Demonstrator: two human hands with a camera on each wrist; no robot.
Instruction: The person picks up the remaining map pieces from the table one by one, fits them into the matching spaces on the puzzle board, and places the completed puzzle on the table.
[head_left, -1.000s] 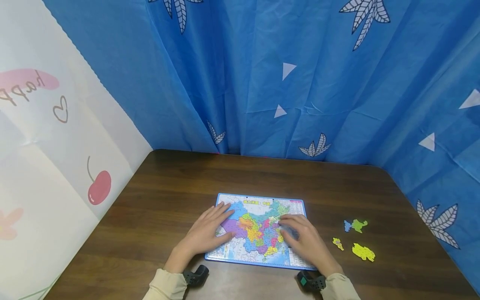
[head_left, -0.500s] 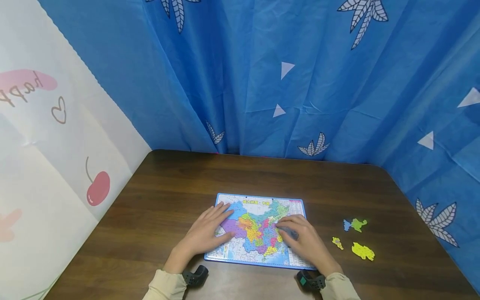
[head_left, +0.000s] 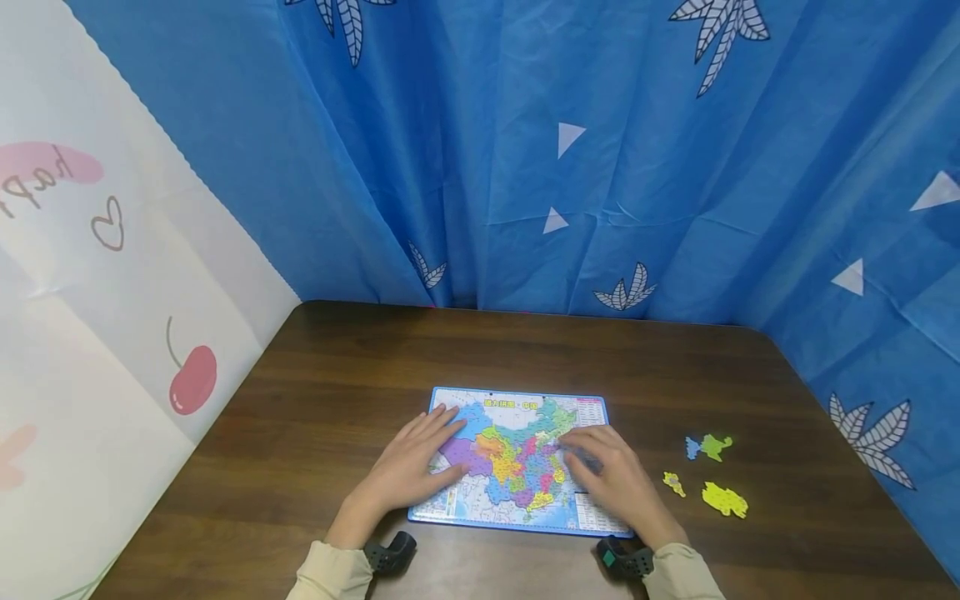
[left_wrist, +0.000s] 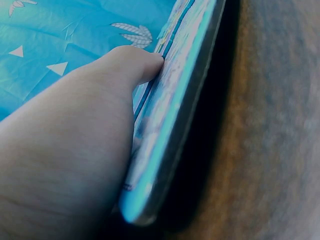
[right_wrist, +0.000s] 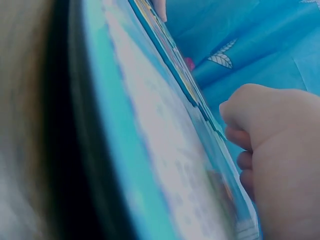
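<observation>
A blue-rimmed map puzzle board (head_left: 495, 512) lies on the table, its coloured map of China largely filled with pieces. My left hand (head_left: 408, 467) rests on the board's left side with fingers spread; in the left wrist view the thumb (left_wrist: 145, 65) touches its surface. Over the right part of the map is my right hand (head_left: 618, 479), fingers loosely bent and thumb apart from the index finger. No piece shows between them in the head view. The right wrist view has this hand (right_wrist: 280, 140) just above the board; its fingertips are partly hidden.
Loose pieces lie on the table right of the board: a large yellow one (head_left: 724, 500), a small yellow one (head_left: 673, 483), a green one (head_left: 715, 447) and a blue one (head_left: 692, 448). A blue curtain (head_left: 510, 167) hangs behind the dark wooden table (head_left: 337, 358).
My right hand's fingertips dip a little left over the map, then shift back right, with thumb and index finger wider apart. The left hand stays in place.
</observation>
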